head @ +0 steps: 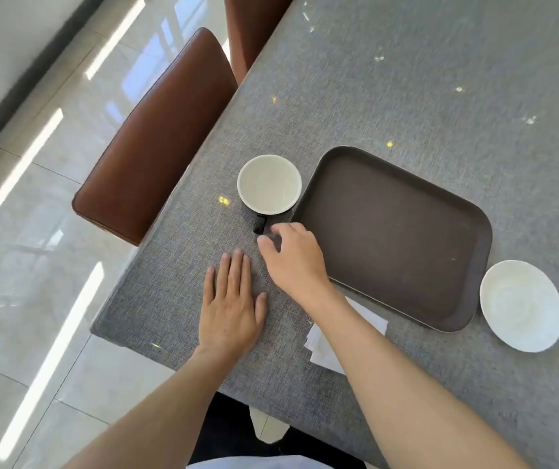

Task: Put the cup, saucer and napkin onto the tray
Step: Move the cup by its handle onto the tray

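A cup (269, 184), white inside with a dark outside and a dark handle pointing toward me, stands on the table just left of the dark brown tray (396, 238). My right hand (293, 262) hovers just below the handle, fingers apart and curled, holding nothing. Flat on the cloth to its left lies my left hand (232, 306), fingers spread. A white saucer (521, 305) sits on the table off the tray's right corner. The white napkin (325, 343) lies near the tray's front edge, partly hidden under my right forearm. Nothing is on the tray.
The table (423, 79) has a grey woven cloth; its left edge and near corner are close to my left hand. Two brown leather chairs (156, 140) stand along the left side, over a glossy tiled floor.
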